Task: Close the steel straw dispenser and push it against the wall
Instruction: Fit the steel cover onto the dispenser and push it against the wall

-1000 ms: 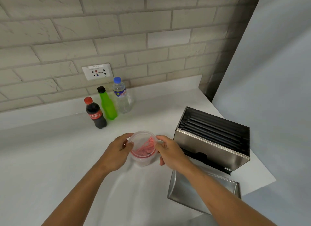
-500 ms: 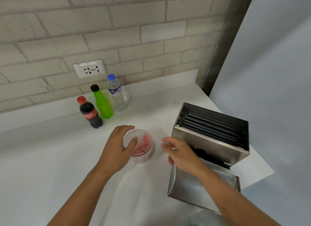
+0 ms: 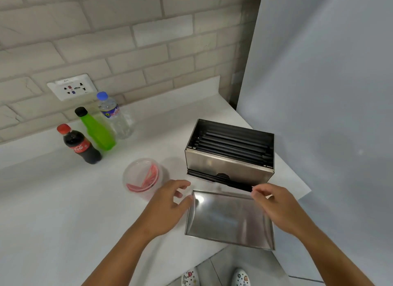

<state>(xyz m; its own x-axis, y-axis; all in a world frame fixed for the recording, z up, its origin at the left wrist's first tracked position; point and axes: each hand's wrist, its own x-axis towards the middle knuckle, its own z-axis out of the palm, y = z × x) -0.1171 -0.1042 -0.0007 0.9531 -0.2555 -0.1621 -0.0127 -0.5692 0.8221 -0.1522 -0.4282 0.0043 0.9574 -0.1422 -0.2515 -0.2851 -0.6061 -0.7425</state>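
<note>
The steel straw dispenser (image 3: 228, 158) is seen open on the counter (image 3: 53, 200), apart from the brick wall (image 3: 127, 41); its lid (image 3: 229, 219) lies flat in front. The left hand (image 3: 168, 202) and right hand (image 3: 274, 205) are held spread at the lid's far corners, nothing gripped

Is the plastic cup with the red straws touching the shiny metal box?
Apart. The head view shows a strip of bare white counter between the plastic cup and the metal box.
</note>
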